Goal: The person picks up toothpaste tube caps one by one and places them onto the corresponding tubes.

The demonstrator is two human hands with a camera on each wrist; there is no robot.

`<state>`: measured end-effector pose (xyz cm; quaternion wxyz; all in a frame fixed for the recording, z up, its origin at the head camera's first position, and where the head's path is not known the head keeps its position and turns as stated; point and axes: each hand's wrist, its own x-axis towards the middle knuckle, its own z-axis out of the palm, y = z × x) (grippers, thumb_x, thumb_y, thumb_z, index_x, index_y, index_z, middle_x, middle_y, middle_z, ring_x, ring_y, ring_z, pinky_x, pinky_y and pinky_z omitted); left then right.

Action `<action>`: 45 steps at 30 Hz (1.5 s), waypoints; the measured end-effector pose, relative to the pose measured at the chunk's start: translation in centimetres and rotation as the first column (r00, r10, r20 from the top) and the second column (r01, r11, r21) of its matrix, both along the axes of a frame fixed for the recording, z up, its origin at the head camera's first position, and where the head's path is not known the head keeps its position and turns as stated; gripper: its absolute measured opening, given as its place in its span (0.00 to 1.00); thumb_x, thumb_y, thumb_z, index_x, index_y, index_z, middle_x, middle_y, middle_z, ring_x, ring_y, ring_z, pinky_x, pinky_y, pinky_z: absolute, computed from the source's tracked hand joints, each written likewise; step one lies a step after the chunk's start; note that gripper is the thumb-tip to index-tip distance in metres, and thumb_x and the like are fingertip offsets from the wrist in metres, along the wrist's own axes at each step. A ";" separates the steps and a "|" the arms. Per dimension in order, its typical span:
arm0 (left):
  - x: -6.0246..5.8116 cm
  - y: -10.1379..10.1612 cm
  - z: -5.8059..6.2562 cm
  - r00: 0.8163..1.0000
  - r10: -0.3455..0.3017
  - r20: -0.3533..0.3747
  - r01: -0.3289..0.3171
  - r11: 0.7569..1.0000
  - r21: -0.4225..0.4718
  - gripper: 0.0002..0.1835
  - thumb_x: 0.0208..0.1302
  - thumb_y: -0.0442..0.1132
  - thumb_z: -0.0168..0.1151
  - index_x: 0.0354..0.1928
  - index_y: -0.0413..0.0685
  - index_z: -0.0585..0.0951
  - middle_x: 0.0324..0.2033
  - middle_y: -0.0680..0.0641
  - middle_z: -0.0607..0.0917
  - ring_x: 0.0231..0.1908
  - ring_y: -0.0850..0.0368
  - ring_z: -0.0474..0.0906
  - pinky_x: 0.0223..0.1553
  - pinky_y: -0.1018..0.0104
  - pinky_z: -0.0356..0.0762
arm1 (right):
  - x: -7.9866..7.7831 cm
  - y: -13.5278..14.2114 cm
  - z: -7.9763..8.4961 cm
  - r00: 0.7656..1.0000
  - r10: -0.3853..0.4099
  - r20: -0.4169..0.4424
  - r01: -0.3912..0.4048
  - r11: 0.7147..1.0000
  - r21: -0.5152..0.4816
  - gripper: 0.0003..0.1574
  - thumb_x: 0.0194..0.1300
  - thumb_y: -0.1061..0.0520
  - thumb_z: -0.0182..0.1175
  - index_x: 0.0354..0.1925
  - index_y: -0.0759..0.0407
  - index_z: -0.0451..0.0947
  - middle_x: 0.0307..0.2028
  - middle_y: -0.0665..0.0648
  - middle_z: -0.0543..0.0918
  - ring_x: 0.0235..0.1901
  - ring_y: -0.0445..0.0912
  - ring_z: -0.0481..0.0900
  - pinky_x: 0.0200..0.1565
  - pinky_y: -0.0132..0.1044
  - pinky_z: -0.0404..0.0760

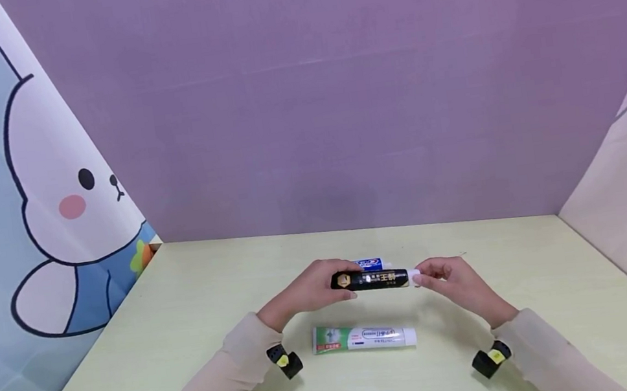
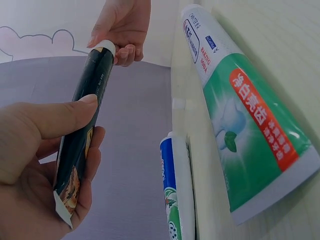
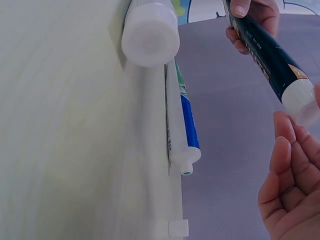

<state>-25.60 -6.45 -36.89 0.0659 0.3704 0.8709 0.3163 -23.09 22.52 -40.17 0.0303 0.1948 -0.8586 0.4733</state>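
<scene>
My left hand [image 1: 314, 286] grips a black toothpaste tube [image 1: 372, 279] with gold lettering, held level above the table. In the left wrist view its thumb lies along the tube and the fingers curl round the flat end. The tube's white cap [image 3: 299, 98] is pinched between thumb and fingertips of my right hand [image 1: 458, 282]. A green and white toothpaste tube [image 1: 364, 337], its white cap on, lies on the table nearer to me. Behind the held tube lies a blue, green and white toothpaste tube [image 3: 189, 122], its nozzle bare.
A small loose white cap [image 3: 178, 228] lies on the pale table [image 1: 150, 346], beyond the bare nozzle in the right wrist view. A purple backdrop [image 1: 337, 101] stands along the table's far edge. Printed cloths hang at both sides, a cartoon rabbit [image 1: 69, 167] on the left.
</scene>
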 end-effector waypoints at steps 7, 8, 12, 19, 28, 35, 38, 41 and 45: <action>0.1 -0.1 0.1 1.000 0.002 0.001 -0.002 1.000 0.000 0.25 0.59 0.36 0.65 0.59 0.47 0.75 0.56 0.44 0.78 0.50 0.54 0.77 0.41 0.75 0.75 | -0.1 -0.3 0.1 0.999 0.029 0.033 -0.028 0.999 -0.044 0.18 0.69 0.53 0.54 0.32 0.66 0.80 0.28 0.57 0.84 0.32 0.40 0.78 0.40 0.36 0.75; 0.2 -0.1 0.1 1.000 0.001 0.002 -0.001 1.000 0.001 0.25 0.59 0.36 0.65 0.59 0.47 0.75 0.56 0.44 0.78 0.50 0.54 0.77 0.41 0.75 0.75 | -0.1 -0.4 0.2 0.999 0.022 0.041 -0.021 0.999 -0.043 0.19 0.69 0.52 0.54 0.31 0.67 0.80 0.26 0.56 0.83 0.32 0.40 0.77 0.40 0.37 0.75; 0.3 -0.1 0.2 1.000 -0.005 0.010 0.005 1.000 0.010 0.25 0.59 0.36 0.65 0.60 0.47 0.75 0.56 0.44 0.78 0.51 0.54 0.77 0.41 0.75 0.76 | 0.0 -0.4 0.3 0.995 0.017 0.099 -0.012 0.999 -0.051 0.24 0.70 0.49 0.53 0.32 0.69 0.80 0.24 0.52 0.82 0.31 0.41 0.76 0.40 0.40 0.75; 0.2 -0.3 0.2 0.999 -0.027 -0.028 0.027 1.000 0.009 0.23 0.60 0.37 0.65 0.58 0.44 0.76 0.55 0.43 0.79 0.48 0.54 0.77 0.42 0.72 0.76 | 0.3 0.3 0.5 0.993 0.073 0.091 -0.072 0.997 -0.019 0.17 0.68 0.52 0.55 0.44 0.66 0.79 0.40 0.59 0.84 0.39 0.38 0.78 0.44 0.35 0.76; 0.0 -0.4 0.1 1.000 -0.019 -0.017 0.019 1.000 0.015 0.23 0.60 0.37 0.64 0.58 0.46 0.76 0.54 0.45 0.80 0.46 0.57 0.77 0.41 0.73 0.75 | 0.4 -0.2 0.0 0.975 0.090 -0.202 -0.090 0.996 0.007 0.21 0.55 0.60 0.68 0.48 0.58 0.75 0.44 0.55 0.80 0.40 0.36 0.74 0.43 0.35 0.78; 0.1 -0.4 0.2 1.000 -0.021 -0.014 0.021 1.000 0.021 0.23 0.61 0.38 0.64 0.59 0.46 0.76 0.54 0.44 0.80 0.46 0.56 0.77 0.42 0.72 0.75 | 0.6 -0.6 0.4 0.968 0.045 -0.245 -0.046 0.999 0.001 0.17 0.54 0.62 0.69 0.43 0.57 0.77 0.41 0.54 0.81 0.38 0.35 0.74 0.41 0.34 0.77; 0.0 -0.5 0.3 1.000 -0.019 -0.018 0.020 1.000 0.015 0.23 0.61 0.38 0.64 0.59 0.46 0.76 0.55 0.44 0.80 0.47 0.56 0.77 0.42 0.73 0.75 | 0.6 -0.6 0.5 0.971 0.038 -0.237 -0.037 0.999 0.008 0.16 0.54 0.61 0.69 0.42 0.57 0.78 0.40 0.54 0.82 0.38 0.35 0.75 0.41 0.34 0.77; 0.0 -0.6 0.3 0.999 -0.026 -0.021 0.026 0.999 0.021 0.24 0.60 0.38 0.64 0.59 0.45 0.75 0.55 0.43 0.79 0.47 0.55 0.77 0.42 0.73 0.75 | 0.5 -0.6 0.5 0.973 0.031 -0.227 -0.027 0.999 0.023 0.14 0.55 0.61 0.68 0.41 0.57 0.79 0.40 0.53 0.83 0.37 0.35 0.75 0.41 0.35 0.77; 0.1 -0.7 0.4 1.000 -0.026 -0.013 0.026 0.999 0.033 0.24 0.61 0.38 0.64 0.59 0.43 0.75 0.55 0.43 0.79 0.47 0.55 0.77 0.42 0.72 0.76 | 0.4 -0.6 0.6 0.976 0.019 -0.216 -0.008 0.999 0.051 0.12 0.56 0.60 0.67 0.40 0.57 0.79 0.39 0.53 0.84 0.37 0.35 0.75 0.42 0.38 0.77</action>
